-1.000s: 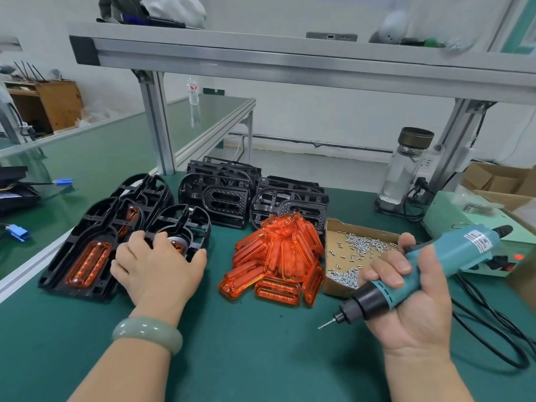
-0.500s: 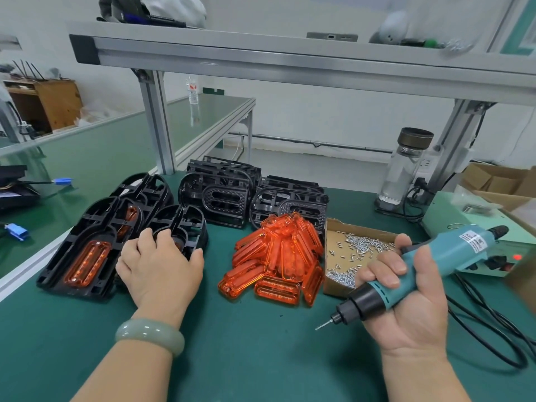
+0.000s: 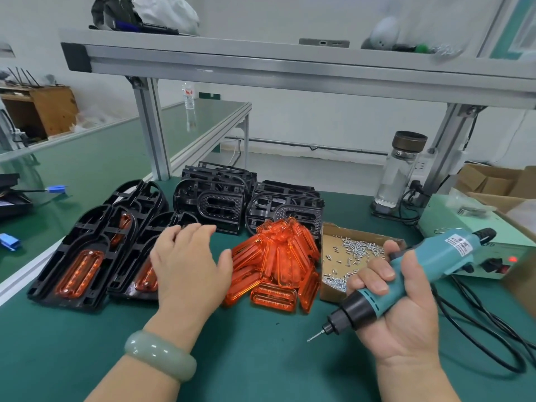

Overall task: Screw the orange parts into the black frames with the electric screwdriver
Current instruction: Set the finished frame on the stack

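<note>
Our left grip is wide, fingers spread and relaxed over the right edge of a black frame with an orange part seated in it; we cannot tell if it touches. Our right grip is wrapped round the electric screwdriver, its bit pointing to 8 o'clock above the desk. The loose orange parts are heaped between the two, with empty frames at their 12 o'clock and the screw box at their 3 o'clock.

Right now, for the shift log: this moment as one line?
left hand: open over black frames | right hand: grips electric screwdriver | orange parts: piled loose
</note>
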Tool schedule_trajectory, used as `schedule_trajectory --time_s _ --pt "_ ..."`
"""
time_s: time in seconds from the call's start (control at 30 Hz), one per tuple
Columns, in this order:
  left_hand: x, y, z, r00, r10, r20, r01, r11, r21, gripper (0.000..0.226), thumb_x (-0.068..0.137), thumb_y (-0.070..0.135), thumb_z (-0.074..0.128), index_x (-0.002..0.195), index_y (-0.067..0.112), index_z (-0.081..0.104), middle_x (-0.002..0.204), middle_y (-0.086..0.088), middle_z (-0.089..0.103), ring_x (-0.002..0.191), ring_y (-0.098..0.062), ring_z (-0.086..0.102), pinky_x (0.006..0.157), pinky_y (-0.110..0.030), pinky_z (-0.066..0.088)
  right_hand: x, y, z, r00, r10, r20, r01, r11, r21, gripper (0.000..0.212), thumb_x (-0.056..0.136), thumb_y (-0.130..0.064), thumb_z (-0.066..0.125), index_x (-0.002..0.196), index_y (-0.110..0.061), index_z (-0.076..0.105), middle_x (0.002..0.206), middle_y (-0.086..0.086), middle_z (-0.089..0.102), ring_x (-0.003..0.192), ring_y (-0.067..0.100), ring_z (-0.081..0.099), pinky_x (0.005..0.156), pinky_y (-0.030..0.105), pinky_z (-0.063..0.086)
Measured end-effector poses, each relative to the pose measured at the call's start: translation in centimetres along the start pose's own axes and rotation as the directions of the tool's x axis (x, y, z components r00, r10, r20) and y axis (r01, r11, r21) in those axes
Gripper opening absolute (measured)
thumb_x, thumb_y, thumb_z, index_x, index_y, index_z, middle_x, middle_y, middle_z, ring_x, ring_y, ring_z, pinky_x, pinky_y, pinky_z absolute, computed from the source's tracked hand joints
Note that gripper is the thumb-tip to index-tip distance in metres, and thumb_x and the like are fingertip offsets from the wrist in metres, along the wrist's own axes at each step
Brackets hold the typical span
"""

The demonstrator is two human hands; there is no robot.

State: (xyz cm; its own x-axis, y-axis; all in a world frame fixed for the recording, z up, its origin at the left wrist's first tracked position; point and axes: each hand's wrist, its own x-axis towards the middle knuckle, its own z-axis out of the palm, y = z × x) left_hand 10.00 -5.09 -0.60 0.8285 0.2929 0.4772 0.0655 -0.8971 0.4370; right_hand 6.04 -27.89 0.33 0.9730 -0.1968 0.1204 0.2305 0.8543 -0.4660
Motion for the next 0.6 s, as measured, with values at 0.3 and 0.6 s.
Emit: schedule_trajectory --time_s 0.3,0.6 --pt "5.5 5.2 2.5 0.955 0.222 0.199 -0.215 0.975 -0.053 0.041 0.089 0.032 0.054 0.129 0.024 0.055 0.120 0.000 0.063 0.121 -0.026 0.044 0.098 -0.038 0.038 0.1 0.6 0.2 0.998 0.047 -0.044 -0.047 0.999 -0.006 0.014 0.084 -0.031 0.052 0.091 -0.021 0.058 0.057 -0.008 0.039 0.040 0.004 0.041 0.046 0.021 0.046" --pt "10.1 8.7 6.5 0.847 0.370 0.382 -0.384 0.922 -0.041 0.051 0.093 0.025 0.049 0.141 0.018 0.036 0.138 -0.004 0.047 0.132 -0.027 0.032 0.104 -0.044 0.035 0.7 0.9 0.3 0.990 0.083 -0.115 -0.081 0.996 0.021 0.017 0.081 -0.029 0.055 0.093 -0.018 0.059 0.056 -0.006 0.039 0.038 0.005 0.039 0.042 0.022 0.046"
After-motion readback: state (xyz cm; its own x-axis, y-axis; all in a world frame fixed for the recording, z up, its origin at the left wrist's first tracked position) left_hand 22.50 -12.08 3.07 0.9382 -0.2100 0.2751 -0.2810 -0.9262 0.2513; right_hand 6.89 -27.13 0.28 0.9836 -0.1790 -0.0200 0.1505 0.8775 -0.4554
